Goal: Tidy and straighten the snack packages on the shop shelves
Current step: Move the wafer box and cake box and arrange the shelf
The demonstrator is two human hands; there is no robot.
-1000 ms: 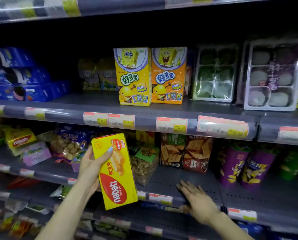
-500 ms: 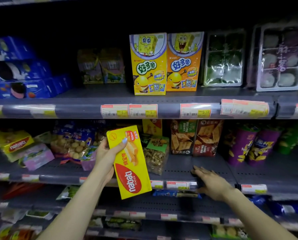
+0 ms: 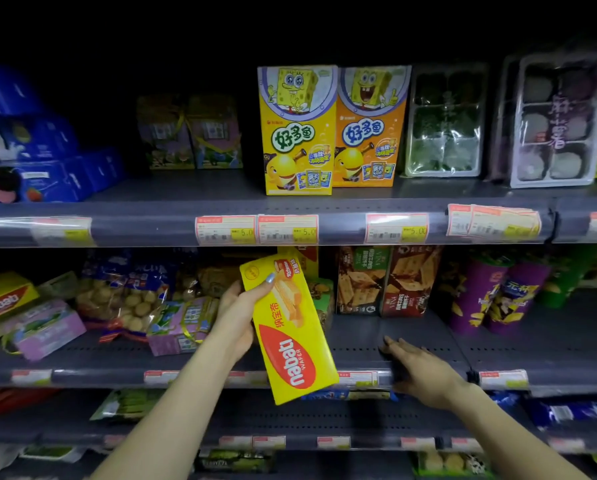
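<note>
My left hand [image 3: 236, 315] grips a yellow Nabati wafer box [image 3: 290, 327], held tilted in front of the middle shelf [image 3: 411, 344]. The thumb lies across the box's face near its top. My right hand [image 3: 416, 370] rests flat with straight fingers on the bare front part of that shelf, to the right of the box. Behind the box stand a clear bag of nuts [image 3: 321, 299] and two cracker boxes [image 3: 387, 282]. Another Nabati box [image 3: 4, 301] lies at the shelf's far left.
The upper shelf [image 3: 186, 199] carries two SpongeBob boxes [image 3: 331, 129], blue cookie packs [image 3: 30, 150], small gift boxes [image 3: 189, 133] and mochi trays [image 3: 553, 119]. Purple snack cups [image 3: 491, 296] stand on the right. Cookie bags [image 3: 124, 292] and pink-purple boxes [image 3: 182, 323] crowd the left.
My view has shifted so the shelves sit lower and further right. The left hand has raised the wafer box slightly toward the middle shelf. The right hand stays on the shelf front.
</note>
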